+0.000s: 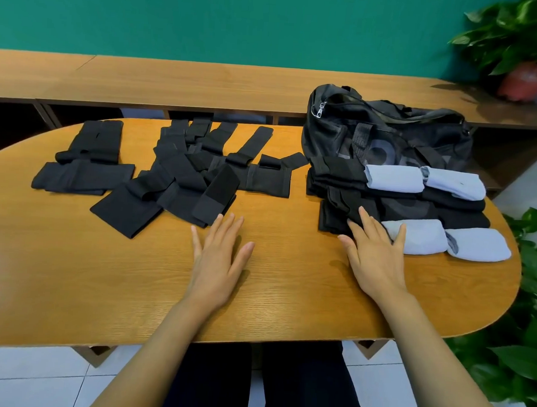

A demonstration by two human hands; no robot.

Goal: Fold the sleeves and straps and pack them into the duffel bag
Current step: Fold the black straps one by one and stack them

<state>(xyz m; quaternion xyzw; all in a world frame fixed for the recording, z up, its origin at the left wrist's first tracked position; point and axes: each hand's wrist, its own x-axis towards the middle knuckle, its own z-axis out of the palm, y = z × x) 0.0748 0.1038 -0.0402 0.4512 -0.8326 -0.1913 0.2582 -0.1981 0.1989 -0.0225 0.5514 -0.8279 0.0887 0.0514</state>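
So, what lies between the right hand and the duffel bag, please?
A stack of folded black pieces with light-blue rolls, seen in the head view.

Open lane: bare table (276, 266) between strap pile (180, 179) and folded stack (396, 205). Far right blocked: duffel bag (388, 132) directly behind stack.

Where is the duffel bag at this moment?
In the head view, the black duffel bag sits at the far right of the oval table, directly behind the stack of folded black pieces and light blue rolls.
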